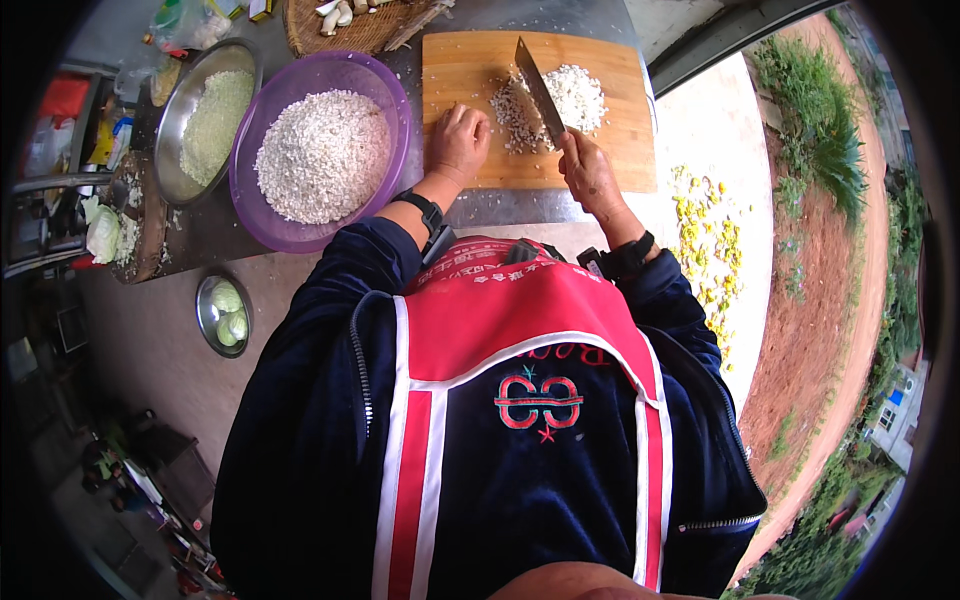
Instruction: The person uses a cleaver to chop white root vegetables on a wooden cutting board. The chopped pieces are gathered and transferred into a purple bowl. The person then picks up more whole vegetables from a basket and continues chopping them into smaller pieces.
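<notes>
My right hand [589,171] grips the handle of a cleaver [538,88], whose blade slants across a wooden cutting board [450,67]. Finely chopped white pieces [576,96] lie on both sides of the blade, some clinging near it. Loosely curled, my left hand [461,139] rests on the board's left part, beside the pieces and apart from the cleaver; whether its fingers hold anything is hidden. To its left stands a purple plastic basin [247,161] heaped with chopped white pieces [322,157].
A metal bowl [169,150] of pale green chopped bits stands left of the basin. Behind is a woven basket [300,30] with white mushrooms [337,15]. A cut cabbage [103,229] sits on another board [146,255]. A bowl of cabbages [229,315] is on the floor.
</notes>
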Tool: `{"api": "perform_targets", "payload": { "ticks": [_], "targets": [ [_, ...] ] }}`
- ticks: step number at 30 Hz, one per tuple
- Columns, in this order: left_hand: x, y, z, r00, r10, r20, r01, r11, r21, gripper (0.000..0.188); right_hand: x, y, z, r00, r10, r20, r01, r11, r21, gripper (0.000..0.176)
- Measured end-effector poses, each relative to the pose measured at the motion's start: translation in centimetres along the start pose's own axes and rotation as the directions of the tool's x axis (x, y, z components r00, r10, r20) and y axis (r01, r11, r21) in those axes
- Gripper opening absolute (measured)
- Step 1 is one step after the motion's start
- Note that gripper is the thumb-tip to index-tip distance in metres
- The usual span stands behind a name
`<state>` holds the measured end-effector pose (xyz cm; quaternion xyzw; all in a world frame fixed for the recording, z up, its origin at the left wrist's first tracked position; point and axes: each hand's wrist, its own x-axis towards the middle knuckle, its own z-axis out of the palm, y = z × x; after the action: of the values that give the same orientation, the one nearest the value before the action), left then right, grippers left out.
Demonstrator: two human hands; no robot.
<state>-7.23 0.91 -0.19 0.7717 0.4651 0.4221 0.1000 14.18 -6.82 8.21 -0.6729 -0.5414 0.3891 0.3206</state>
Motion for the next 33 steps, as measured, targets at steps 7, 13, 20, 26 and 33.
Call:
{"api": "perform_targets", "payload": {
  "ticks": [7, 13, 20, 26, 33],
  "targets": [
    [0.0, -0.2, 0.2, 1.000, 0.008, 0.010, -0.008, 1.000, 0.020, 0.006, 0.0, -0.3, 0.0, 1.000, -0.012, -0.012, 0.012, 1.000, 0.009, 0.035],
    [0.1, 0.0, 0.0, 1.000, -0.004, 0.019, 0.004, 1.000, 0.014, 0.006, 0.7, 0.5, 0.6, 0.999, -0.035, 0.025, 0.036, 0.999, -0.040, 0.037],
    [0.3, 0.3, -0.2, 1.000, 0.027, -0.014, -0.027, 0.999, 0.018, 0.007, 0.9, 1.0, 1.2, 0.993, -0.115, 0.025, 0.115, 0.993, 0.008, 0.037],
    [0.3, 0.3, -0.3, 1.000, 0.011, 0.025, -0.011, 1.000, 0.021, 0.006, 0.4, 0.5, 1.5, 0.999, -0.023, 0.044, 0.022, 1.000, 0.014, 0.037],
    [0.2, 0.3, -0.3, 0.998, -0.017, 0.055, 0.015, 0.999, 0.046, 0.005, 0.5, -0.1, 1.9, 0.996, 0.016, 0.084, -0.017, 1.000, 0.016, 0.035]
  ]
}}
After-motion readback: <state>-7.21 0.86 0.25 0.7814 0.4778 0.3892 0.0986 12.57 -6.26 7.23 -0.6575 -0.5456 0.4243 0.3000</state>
